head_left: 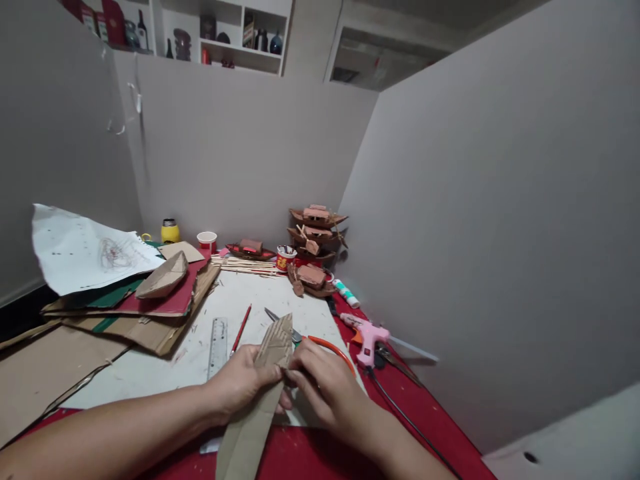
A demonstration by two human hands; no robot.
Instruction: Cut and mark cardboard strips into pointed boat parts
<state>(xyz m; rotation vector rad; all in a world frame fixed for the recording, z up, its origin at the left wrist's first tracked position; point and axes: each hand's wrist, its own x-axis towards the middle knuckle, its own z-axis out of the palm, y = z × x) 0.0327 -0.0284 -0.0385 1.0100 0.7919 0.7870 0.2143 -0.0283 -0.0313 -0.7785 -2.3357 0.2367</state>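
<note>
A long strip of brown cardboard slants up from the bottom edge, its pointed top end creased with ridges. My left hand is closed around the strip, thumb on the face toward me. On the strip's right edge, the fingers of my right hand are pinched together. Just behind the hands lie scissors with orange handles, partly covered by the strip and my right hand. A clear ruler and a red pencil rest on the white board to the left.
Stacked cardboard sheets and a folded cardboard boat hull sit at left. Model boats are piled at the back beside sticks and a red cup. A pink glue gun with its cord lies right, near the grey partition.
</note>
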